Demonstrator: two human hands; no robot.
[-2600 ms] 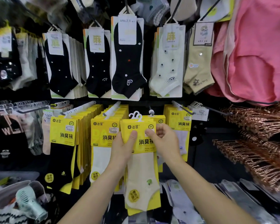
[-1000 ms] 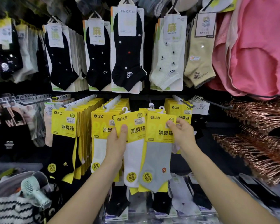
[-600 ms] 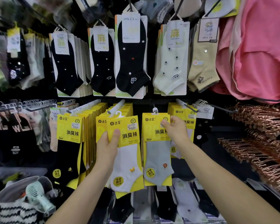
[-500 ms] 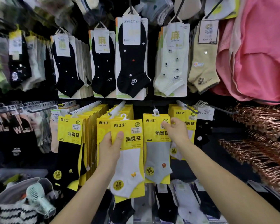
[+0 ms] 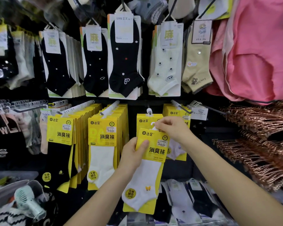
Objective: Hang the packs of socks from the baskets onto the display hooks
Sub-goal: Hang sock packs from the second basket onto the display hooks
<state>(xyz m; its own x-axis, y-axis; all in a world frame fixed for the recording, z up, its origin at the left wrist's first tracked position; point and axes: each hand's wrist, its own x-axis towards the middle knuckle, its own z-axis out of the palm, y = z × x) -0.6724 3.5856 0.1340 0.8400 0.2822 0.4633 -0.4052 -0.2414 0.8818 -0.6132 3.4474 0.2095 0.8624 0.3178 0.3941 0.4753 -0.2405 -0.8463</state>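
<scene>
Gripping the white-sock pack (image 5: 147, 173) by its card's left edge with the left hand (image 5: 132, 154), pinching its white hanger (image 5: 153, 126) with the right hand (image 5: 171, 129), just below the display hook (image 5: 149, 110) bearing one hung pack (image 5: 142, 120).

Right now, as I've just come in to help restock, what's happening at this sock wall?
A person is hanging socks. The left hand grips a yellow pack with a white sock by its card, while the right hand pinches its small white hanger. The pack is not on a hook yet; it is held just below the display hook where another yellow pack hangs.
</scene>
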